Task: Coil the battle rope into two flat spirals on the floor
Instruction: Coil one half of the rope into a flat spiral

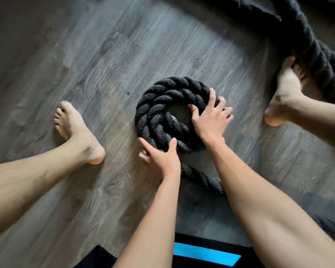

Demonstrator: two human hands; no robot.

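On the floor (85, 55) between bare feet (75, 130), the battle rope (162, 97) forms a small spiral, left hand (160, 157) and right hand (211, 118) both clasping its rim; a loosened grip could let the stiff turns spring apart.

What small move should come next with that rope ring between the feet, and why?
Probably turn the coil a little so the loose rope trailing from its near edge wraps on as another ring. Both the left hand and right hand grip it, and it has only about two turns.

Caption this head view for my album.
The left hand and right hand grip a black rope coil on the floor.
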